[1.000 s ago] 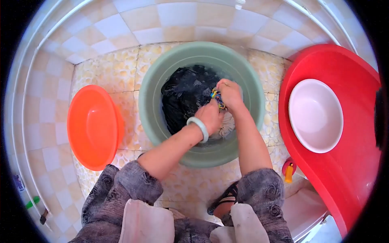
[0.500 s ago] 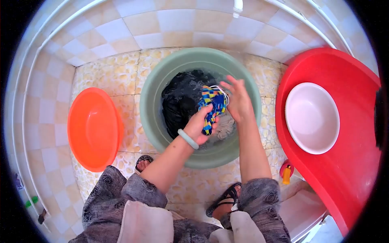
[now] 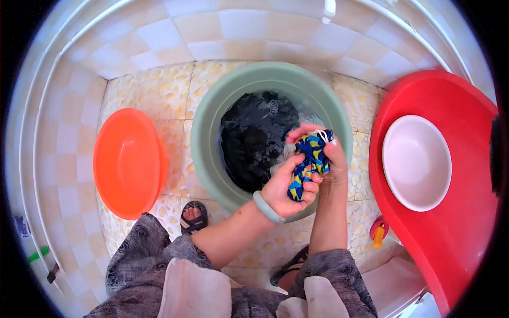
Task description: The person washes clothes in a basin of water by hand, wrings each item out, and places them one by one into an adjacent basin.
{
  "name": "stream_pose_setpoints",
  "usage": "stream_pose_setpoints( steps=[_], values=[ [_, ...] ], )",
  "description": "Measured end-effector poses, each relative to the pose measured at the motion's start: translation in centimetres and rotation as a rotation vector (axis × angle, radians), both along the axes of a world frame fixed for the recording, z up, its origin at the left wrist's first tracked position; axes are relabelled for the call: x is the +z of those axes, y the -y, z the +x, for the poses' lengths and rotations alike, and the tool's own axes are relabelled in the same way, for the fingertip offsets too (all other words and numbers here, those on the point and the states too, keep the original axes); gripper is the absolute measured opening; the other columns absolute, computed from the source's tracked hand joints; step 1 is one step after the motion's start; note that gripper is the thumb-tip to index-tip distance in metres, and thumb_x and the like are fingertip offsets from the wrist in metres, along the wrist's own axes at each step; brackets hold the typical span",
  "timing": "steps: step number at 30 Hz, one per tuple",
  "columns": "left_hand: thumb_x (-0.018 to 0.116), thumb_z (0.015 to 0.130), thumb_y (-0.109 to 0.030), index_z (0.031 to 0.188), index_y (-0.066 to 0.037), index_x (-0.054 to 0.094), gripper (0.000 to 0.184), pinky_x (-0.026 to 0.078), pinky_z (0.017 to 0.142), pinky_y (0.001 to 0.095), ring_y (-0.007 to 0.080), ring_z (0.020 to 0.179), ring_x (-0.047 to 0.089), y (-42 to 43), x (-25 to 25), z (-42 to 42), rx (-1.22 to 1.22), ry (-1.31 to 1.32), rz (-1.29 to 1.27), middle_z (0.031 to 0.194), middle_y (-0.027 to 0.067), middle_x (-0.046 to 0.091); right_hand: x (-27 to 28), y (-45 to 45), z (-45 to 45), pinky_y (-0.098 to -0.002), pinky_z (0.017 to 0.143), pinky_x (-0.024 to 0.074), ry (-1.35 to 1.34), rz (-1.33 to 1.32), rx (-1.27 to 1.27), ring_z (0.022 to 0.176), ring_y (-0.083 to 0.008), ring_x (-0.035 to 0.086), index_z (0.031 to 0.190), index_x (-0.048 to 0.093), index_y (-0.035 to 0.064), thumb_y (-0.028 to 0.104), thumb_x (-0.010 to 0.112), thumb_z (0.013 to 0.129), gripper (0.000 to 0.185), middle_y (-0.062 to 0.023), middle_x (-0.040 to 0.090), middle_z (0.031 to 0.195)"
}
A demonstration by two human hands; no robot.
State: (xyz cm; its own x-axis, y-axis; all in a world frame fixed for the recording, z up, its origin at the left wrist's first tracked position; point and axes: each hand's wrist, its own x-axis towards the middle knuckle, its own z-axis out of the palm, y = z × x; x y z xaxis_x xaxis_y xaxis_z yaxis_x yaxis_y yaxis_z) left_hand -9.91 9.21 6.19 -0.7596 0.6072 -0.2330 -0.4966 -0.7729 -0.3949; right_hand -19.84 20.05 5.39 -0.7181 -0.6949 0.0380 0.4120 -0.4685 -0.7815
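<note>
A bunched blue, yellow and orange patterned garment (image 3: 312, 151) with a white drawstring is squeezed between both hands above the near right part of a green tub (image 3: 204, 124). My left hand (image 3: 283, 186), with a pale bangle at its wrist, is closed round the lower end of the garment. Curled around the upper end is my right hand (image 3: 336, 165), by the drawstring. Dark cloth (image 3: 258, 138) lies in the tub's water. Paler, greyish cloth shows partly behind the hands.
An orange basin (image 3: 124, 164) stands on the tiled floor at the left. On the right, a white basin (image 3: 417, 163) rests in a large red tub (image 3: 469, 233). A yellow-handled object (image 3: 378, 234) lies near its edge. Pipes run along the tiled walls.
My right hand, open beside the garment before, has closed on its upper end. Both hands and the garment have shifted right and nearer to me. The view has turned slightly.
</note>
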Motion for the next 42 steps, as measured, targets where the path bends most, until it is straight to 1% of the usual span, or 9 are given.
stream_pose_setpoints(
  steps=[5, 14, 18, 19, 22, 31, 35, 38, 42],
  values=[
    [0.056, 0.091, -0.034, 0.101, -0.007, 0.051, 0.029, 0.040, 0.047, 0.0211, 0.0103, 0.059, 0.051, -0.1, 1.2, -0.8, 0.011, -0.089, -0.290, 0.080, 0.0051, 0.056, 1.0, 0.2, -0.2, -0.0289, 0.063, 0.0489, 0.140, 0.291, -0.154, 0.070, -0.0177, 0.060, 0.082, 0.060, 0.0011, 0.031, 0.066, 0.079, 0.031, -0.0090, 0.062, 0.078],
    [0.059, 0.079, -0.013, 0.069, -0.005, 0.053, 0.013, 0.037, 0.043, 0.0287, 0.0132, 0.050, 0.050, -0.6, -2.8, -4.4, -0.079, -0.262, -1.181, 0.059, 0.0038, 0.052, 2.6, 3.6, -5.1, -0.0284, 0.060, 0.0462, -0.368, 1.010, 0.189, 0.069, -0.0149, 0.056, 0.088, 0.064, 0.0024, 0.010, 0.058, 0.078, 0.014, -0.0059, 0.057, 0.070],
    [0.057, 0.082, -0.022, 0.078, -0.002, 0.061, 0.021, 0.046, 0.055, 0.0412, 0.0282, 0.061, 0.061, 0.8, -2.7, -5.8, -0.042, -0.437, -1.859, 0.073, 0.0155, 0.063, 2.2, 6.7, -5.5, -0.0360, 0.070, 0.0478, -0.812, 1.370, 0.109, 0.075, -0.0246, 0.061, 0.089, 0.066, 0.0039, 0.012, 0.054, 0.083, 0.017, -0.0149, 0.064, 0.077],
    [0.057, 0.082, -0.025, 0.080, -0.002, 0.063, 0.023, 0.047, 0.059, 0.0441, 0.0320, 0.066, 0.062, 0.2, -5.0, -6.4, 0.006, -0.463, -1.978, 0.077, 0.0178, 0.065, 2.1, 7.2, -5.2, -0.0454, 0.084, 0.0470, -0.880, 1.439, 0.090, 0.093, -0.0399, 0.061, 0.094, 0.068, 0.0054, 0.016, 0.049, 0.088, 0.022, -0.0223, 0.065, 0.096],
    [0.058, 0.083, -0.031, 0.092, -0.004, 0.064, 0.028, 0.048, 0.070, 0.0486, 0.0414, 0.082, 0.062, -0.2, -7.6, -6.7, 0.012, -0.441, -2.156, 0.089, 0.0212, 0.066, 0.0, 7.8, -4.8, -0.0454, 0.084, 0.0474, -0.949, 1.512, -0.014, 0.092, -0.0407, 0.061, 0.095, 0.068, 0.0066, 0.015, 0.048, 0.089, 0.022, -0.0220, 0.065, 0.095],
    [0.059, 0.082, -0.025, 0.102, 0.000, 0.050, 0.033, 0.053, 0.073, 0.0453, 0.0366, 0.083, 0.066, 5.4, -7.2, -4.7, -0.381, -0.866, -2.527, 0.090, 0.0218, 0.066, -7.1, 6.7, -2.6, -0.0276, 0.058, 0.0433, -0.069, 0.989, -0.597, 0.066, -0.0107, 0.053, 0.091, 0.067, 0.0006, 0.008, 0.051, 0.087, 0.018, -0.0045, 0.058, 0.071],
    [0.052, 0.085, -0.019, 0.109, -0.002, 0.052, 0.029, 0.053, 0.074, 0.0466, 0.0368, 0.086, 0.066, 8.6, -5.3, -5.2, -0.633, -1.005, -2.552, 0.097, 0.0222, 0.066, -6.8, 8.1, -0.7, -0.0285, 0.068, 0.0446, 0.032, 0.768, -0.653, 0.073, -0.0147, 0.055, 0.096, 0.066, 0.0017, 0.008, 0.054, 0.085, 0.018, -0.0045, 0.061, 0.077],
    [0.077, 0.069, -0.033, 0.114, -0.001, 0.053, 0.060, 0.051, 0.082, 0.0447, 0.0391, 0.092, 0.063, 13.3, -2.2, -4.0, -0.771, -0.888, -2.493, 0.099, 0.0241, 0.065, -3.9, 10.5, 0.1, -0.0281, 0.081, 0.0422, 0.052, 0.661, -0.300, 0.088, -0.0159, 0.056, 0.108, 0.063, 0.0048, 0.015, 0.058, 0.085, 0.026, -0.0061, 0.064, 0.093],
    [0.081, 0.068, -0.027, 0.117, 0.004, 0.051, 0.065, 0.050, 0.086, 0.0339, 0.0209, 0.097, 0.062, 25.3, 0.2, 1.4, -0.586, -0.646, -2.357, 0.109, 0.0127, 0.063, 0.7, 8.8, 0.0, -0.0355, 0.091, 0.0397, 0.080, 0.561, -0.207, 0.112, -0.0182, 0.051, 0.128, 0.051, 0.0088, 0.025, 0.058, 0.088, 0.043, -0.0068, 0.055, 0.121]
  ],
)
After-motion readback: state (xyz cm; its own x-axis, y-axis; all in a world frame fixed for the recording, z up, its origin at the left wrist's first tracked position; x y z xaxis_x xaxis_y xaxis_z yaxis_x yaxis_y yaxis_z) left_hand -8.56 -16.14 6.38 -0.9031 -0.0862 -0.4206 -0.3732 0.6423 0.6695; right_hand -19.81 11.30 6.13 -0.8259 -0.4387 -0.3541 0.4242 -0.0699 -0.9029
